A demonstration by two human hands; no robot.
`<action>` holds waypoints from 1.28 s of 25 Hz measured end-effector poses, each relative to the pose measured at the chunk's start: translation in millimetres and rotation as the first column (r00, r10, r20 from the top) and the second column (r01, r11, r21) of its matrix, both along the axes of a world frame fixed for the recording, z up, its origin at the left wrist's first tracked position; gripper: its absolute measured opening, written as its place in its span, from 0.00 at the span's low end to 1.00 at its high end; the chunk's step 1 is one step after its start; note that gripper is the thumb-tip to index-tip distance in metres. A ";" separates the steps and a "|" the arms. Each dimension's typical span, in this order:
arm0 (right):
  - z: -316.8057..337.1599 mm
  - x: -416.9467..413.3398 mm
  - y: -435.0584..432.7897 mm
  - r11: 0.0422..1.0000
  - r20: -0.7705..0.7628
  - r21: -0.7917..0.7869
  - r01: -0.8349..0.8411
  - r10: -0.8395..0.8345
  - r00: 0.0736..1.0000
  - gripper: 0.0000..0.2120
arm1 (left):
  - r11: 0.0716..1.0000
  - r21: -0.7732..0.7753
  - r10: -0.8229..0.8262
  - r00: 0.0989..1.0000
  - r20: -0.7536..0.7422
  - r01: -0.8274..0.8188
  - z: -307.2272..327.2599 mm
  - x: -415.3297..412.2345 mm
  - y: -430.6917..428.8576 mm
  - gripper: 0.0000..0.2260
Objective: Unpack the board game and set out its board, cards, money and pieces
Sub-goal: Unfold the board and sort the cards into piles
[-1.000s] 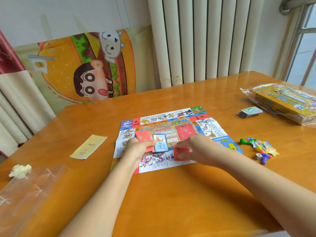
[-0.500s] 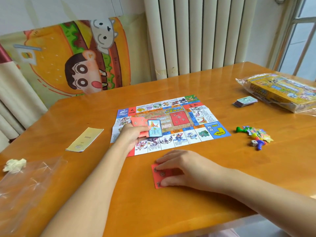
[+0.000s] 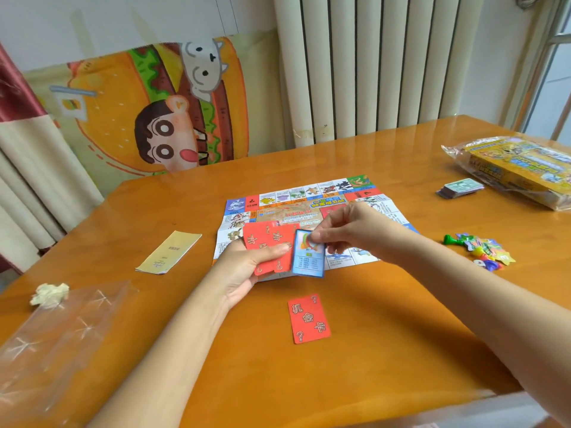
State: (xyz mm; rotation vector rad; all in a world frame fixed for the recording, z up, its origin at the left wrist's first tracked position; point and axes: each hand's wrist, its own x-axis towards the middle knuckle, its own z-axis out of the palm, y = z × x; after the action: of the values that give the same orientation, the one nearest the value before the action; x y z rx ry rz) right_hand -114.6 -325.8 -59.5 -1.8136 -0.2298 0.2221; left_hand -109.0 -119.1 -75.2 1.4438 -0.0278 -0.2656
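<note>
- Left hand (image 3: 247, 270) grips fanned red paper cards (image 3: 268, 242).
- Right hand (image 3: 349, 233) pinches a blue-bordered rectangular card (image 3: 307, 259) by its far end; its long axis points away from the person.

Glossy orange wood worktop (image 3: 386, 350), glare near its far right corner. White ribbed radiator (image 3: 370, 66) stands behind the far edge, centre to right. Left of it, cartoon burger cloth (image 3: 148, 118) against the white wall (image 3: 123, 20). Red-and-cream curtain (image 3: 21, 156) past the left edge. Metal-framed window (image 3: 556, 72) past the right corner, daylight coming in.
</note>
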 end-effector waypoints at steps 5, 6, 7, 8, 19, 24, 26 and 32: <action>0.5 -13.5 -22.4 0.948 -0.204 -0.217 -0.234 0.190 0.960 0.05 | 0.998 0.036 0.058 0.997 -0.057 -0.056 2.7 6.3 13.7 0.12; 0.7 -15.0 -24.1 0.921 -0.246 -0.287 -0.263 0.194 0.950 0.04 | 0.998 0.043 0.042 0.997 -0.067 -0.039 2.8 5.0 12.6 0.11; 0.8 -15.5 -25.8 0.889 -0.279 -0.365 -0.277 0.179 0.944 0.04 | 0.999 0.041 0.025 0.997 -0.076 -0.022 3.3 2.8 11.0 0.11; 1.5 -16.1 -27.2 0.847 -0.292 -0.459 -0.269 0.142 0.946 0.05 | 0.999 0.033 0.012 0.997 -0.080 -0.010 3.5 1.1 9.1 0.11; -2.2 -19.6 3.8 1.000 0.086 -0.021 -0.020 0.022 0.996 0.07 | 0.983 0.060 -0.171 0.984 -0.052 0.175 2.6 -11.7 -4.0 0.15; -2.4 -24.9 4.0 0.976 -0.131 -0.138 -0.171 0.153 0.979 0.09 | 0.993 -0.109 -0.056 0.985 -0.161 0.039 5.9 2.3 6.5 0.11; -1.0 -26.8 6.9 0.980 -0.167 -0.040 -0.196 0.187 0.968 0.08 | 0.987 -0.160 -0.040 0.980 -0.194 0.009 6.0 5.6 12.2 0.12; -2.1 -23.9 9.6 0.987 0.024 0.163 -0.008 0.004 1.000 0.09 | 0.949 -0.003 -0.315 0.947 -0.062 0.316 5.6 -8.6 7.8 0.15</action>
State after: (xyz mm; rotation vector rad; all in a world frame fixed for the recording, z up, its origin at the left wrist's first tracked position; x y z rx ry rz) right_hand -138.5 -316.2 -61.5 -1.6544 -0.2633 0.1810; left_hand -117.6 -111.3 -69.6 1.4345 -0.2100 -0.5736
